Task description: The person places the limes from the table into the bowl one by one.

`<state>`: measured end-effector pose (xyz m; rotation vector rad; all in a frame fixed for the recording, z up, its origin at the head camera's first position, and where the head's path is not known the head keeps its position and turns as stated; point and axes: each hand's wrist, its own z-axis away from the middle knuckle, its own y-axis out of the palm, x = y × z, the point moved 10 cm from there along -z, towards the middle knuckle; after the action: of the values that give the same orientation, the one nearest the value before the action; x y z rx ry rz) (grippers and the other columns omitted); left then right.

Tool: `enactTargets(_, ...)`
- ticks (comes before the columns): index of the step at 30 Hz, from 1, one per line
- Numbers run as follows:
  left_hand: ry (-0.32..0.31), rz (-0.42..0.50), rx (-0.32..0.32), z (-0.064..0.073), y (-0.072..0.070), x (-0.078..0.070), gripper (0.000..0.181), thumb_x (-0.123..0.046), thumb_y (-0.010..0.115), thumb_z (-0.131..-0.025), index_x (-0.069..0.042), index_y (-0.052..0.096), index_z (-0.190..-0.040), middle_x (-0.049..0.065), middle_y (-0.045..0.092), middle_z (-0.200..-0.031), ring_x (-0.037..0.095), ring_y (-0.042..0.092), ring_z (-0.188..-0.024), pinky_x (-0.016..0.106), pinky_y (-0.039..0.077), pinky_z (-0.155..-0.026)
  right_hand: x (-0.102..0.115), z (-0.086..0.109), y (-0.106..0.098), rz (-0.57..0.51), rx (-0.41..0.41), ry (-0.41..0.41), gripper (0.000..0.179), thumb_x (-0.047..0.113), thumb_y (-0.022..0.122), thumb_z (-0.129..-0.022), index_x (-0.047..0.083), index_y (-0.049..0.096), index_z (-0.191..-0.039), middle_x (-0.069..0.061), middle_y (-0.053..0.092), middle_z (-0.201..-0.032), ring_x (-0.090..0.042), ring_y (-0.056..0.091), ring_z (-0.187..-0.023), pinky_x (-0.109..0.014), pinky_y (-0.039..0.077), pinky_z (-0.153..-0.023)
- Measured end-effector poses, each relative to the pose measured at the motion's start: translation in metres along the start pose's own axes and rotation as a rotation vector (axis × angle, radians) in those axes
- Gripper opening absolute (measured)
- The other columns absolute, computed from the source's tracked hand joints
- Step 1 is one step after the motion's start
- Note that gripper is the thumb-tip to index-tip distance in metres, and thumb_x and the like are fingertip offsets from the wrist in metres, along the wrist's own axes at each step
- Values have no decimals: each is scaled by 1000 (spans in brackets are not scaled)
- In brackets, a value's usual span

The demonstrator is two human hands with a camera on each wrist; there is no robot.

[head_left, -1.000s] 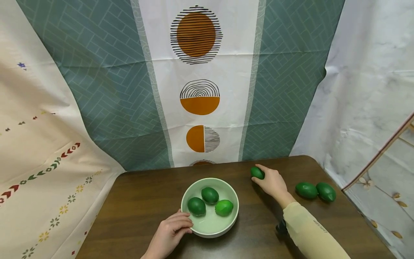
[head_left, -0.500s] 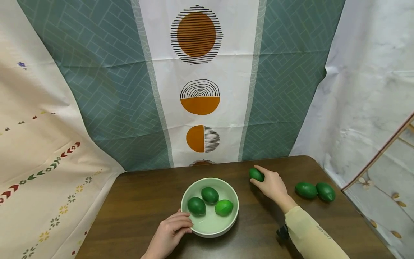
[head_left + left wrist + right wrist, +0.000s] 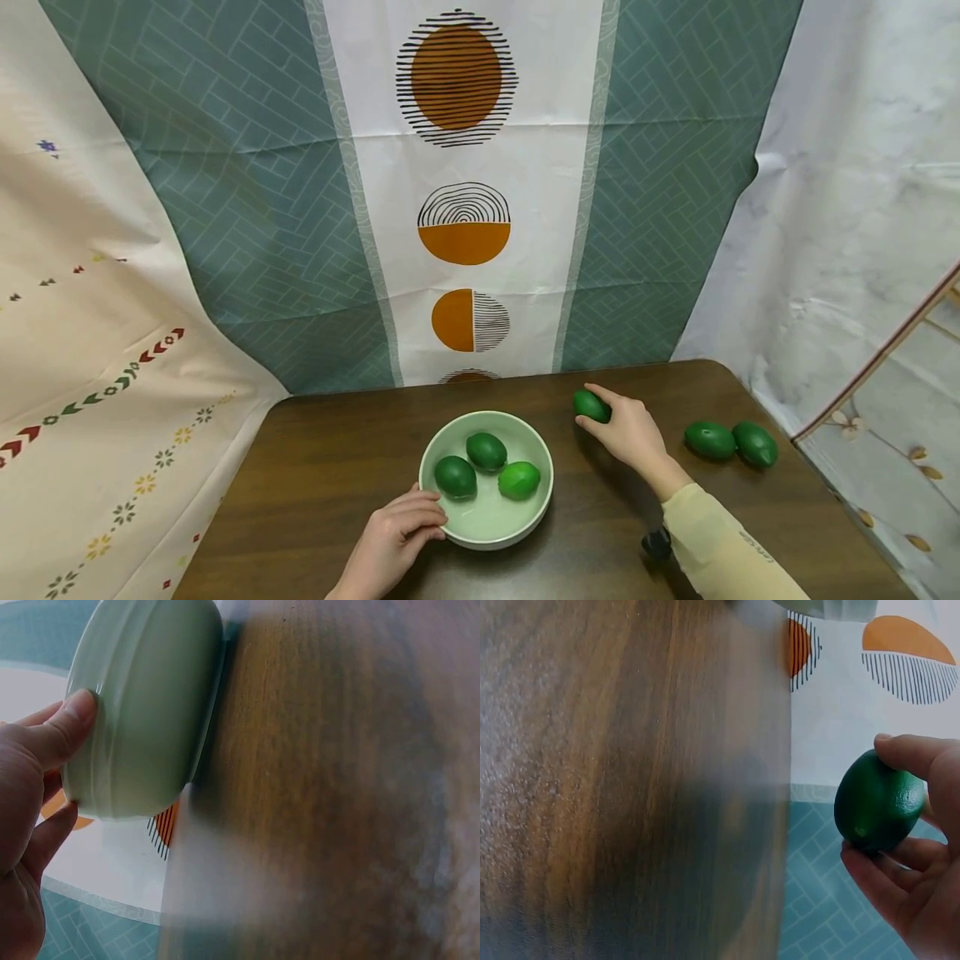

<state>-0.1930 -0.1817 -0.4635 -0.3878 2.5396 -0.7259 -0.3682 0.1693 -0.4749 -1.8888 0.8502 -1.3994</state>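
My left hand holds the rim of a pale green bowl at its near left side. In the left wrist view, the thumb presses the bowl's outer wall. Two dark green egg-shaped fruits and a brighter green lime lie inside the bowl. To the right of the bowl, my right hand pinches another dark green egg-shaped fruit between thumb and fingers. The right wrist view shows this fruit raised above the table's surface, smooth and glossy.
Two more dark green fruits lie side by side at the right of the brown wooden table. Patterned cloths hang behind the table and at both sides. A dark object sits by the right sleeve.
My right hand has drifted slightly left and nearer to me, carrying the dark green fruit. The left hand and the bowl have stayed in place.
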Motion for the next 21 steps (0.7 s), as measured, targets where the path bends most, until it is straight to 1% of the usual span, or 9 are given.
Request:
enactTargets(7,-12,-6,3,0,0,0,29,6,92,-75,-9,80,-97,-4,77,-101,32,75,-102,34,45,-120,8,6,-4,-15,-6,-16,65,37,84,-94,17,62,-152,-20,73,-126,-28,70,-92,-38,57,-64)
enactTargets(21,-14,-5,3,0,0,-1,28,6,92,-74,-8,80,-96,-4,77,-100,32,76,-102,33,45,-120,16,13,-10,-22,-20,-29,64,39,85,-93,20,63,-151,-16,75,-122,-24,67,-85,-34,53,-61)
